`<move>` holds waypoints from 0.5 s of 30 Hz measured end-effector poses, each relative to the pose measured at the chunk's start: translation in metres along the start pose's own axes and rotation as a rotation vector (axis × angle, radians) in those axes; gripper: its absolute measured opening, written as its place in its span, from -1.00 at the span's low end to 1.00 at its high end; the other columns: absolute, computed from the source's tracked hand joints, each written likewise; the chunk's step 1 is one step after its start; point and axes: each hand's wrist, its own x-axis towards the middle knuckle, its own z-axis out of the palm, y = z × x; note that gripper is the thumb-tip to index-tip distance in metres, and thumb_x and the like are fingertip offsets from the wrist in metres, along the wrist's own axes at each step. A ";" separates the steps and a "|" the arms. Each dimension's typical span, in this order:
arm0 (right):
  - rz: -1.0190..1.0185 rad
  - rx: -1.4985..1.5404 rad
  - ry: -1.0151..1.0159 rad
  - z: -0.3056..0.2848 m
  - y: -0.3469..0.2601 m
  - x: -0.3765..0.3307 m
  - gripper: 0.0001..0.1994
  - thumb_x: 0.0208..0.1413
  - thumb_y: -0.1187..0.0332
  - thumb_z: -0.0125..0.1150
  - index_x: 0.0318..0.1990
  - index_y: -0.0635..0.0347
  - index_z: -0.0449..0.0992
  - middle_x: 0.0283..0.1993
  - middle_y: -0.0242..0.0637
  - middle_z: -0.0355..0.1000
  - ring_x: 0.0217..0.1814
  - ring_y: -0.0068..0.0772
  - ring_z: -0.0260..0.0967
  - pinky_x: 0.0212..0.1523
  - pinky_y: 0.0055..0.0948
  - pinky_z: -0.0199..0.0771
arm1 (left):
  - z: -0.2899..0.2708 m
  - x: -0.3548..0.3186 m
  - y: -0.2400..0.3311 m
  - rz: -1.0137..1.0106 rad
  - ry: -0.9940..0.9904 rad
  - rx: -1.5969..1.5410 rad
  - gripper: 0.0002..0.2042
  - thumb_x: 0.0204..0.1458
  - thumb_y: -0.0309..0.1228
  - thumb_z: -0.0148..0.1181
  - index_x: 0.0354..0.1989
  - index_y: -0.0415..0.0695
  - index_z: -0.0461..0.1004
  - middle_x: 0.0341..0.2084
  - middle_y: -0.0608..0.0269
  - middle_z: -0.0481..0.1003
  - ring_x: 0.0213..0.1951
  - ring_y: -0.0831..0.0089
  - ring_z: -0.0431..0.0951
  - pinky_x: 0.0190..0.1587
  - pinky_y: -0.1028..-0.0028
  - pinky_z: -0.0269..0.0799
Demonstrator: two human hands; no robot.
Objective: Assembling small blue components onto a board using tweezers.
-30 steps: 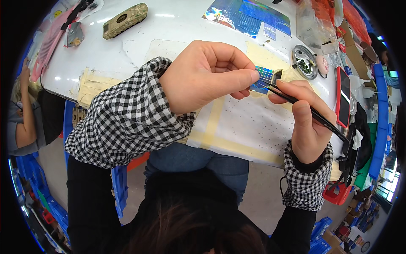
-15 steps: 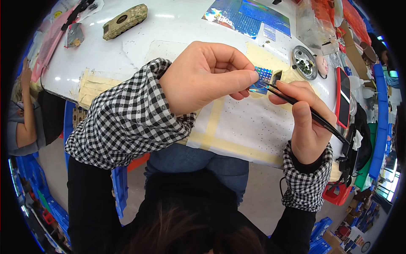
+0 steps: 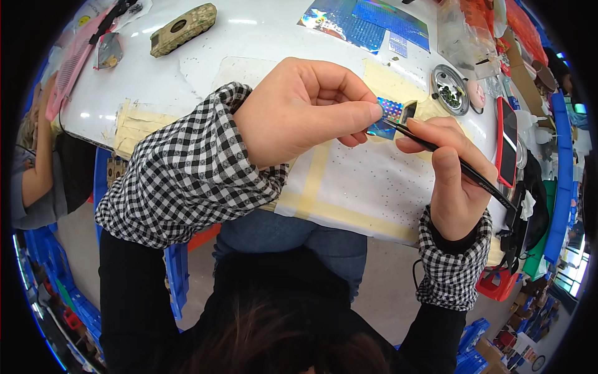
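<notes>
Between thumb and fingertips my left hand [image 3: 311, 109] pinches a small shiny blue holographic sticker sheet [image 3: 391, 111] marked with rows of dots. My right hand [image 3: 458, 165] is closed around black tweezers [image 3: 476, 174], whose tips meet the sheet beside my left thumb. Whether the tips grip a piece of it is too small to tell. Below both hands, white paper [image 3: 367, 190] scattered with tiny dark specks lies on the table, edged with yellowish tape [image 3: 311, 181]. A small dark-faced object [image 3: 408, 112] shows just behind my right fingers.
Larger blue holographic sheets [image 3: 349, 25] lie at the back. To the right are a round dish [image 3: 450, 90] of small dark green bits, a pink-white oval object [image 3: 476, 95] and a red-edged phone [image 3: 506, 143]. A camouflage-patterned case [image 3: 184, 29] sits back left; another person's arm [image 3: 43, 143] is at far left.
The tweezers and right hand have shifted very slightly, and the tweezers' two arms look closer together. My left hand still pinches the sheet. The person at far left has moved an arm.
</notes>
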 end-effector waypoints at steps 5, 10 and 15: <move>0.001 0.098 0.034 0.001 0.003 0.000 -0.77 0.13 0.39 0.08 -0.17 0.38 0.52 -0.36 -0.16 0.50 -0.27 -0.42 0.41 -0.20 -0.52 0.39 | 0.001 0.000 0.000 -0.005 0.000 0.007 -0.82 0.05 -0.41 0.15 -0.30 -0.30 0.47 -0.47 0.22 0.52 -0.41 0.58 0.53 -0.31 0.62 0.47; -0.010 0.082 0.018 0.000 0.003 0.000 -0.77 0.14 0.39 0.07 -0.17 0.38 0.52 -0.36 -0.15 0.50 -0.27 -0.42 0.42 -0.20 -0.53 0.39 | 0.000 0.000 0.000 -0.009 0.002 0.014 -0.82 0.05 -0.40 0.16 -0.30 -0.29 0.47 -0.46 0.23 0.52 -0.41 0.58 0.53 -0.31 0.62 0.47; -0.004 0.075 0.018 0.000 0.003 0.000 -0.77 0.14 0.38 0.08 -0.18 0.39 0.52 -0.36 -0.15 0.50 -0.27 -0.42 0.41 -0.20 -0.52 0.38 | 0.000 0.000 0.000 -0.020 0.006 0.007 -0.82 0.05 -0.40 0.16 -0.31 -0.29 0.47 -0.46 0.24 0.52 -0.41 0.58 0.53 -0.31 0.62 0.47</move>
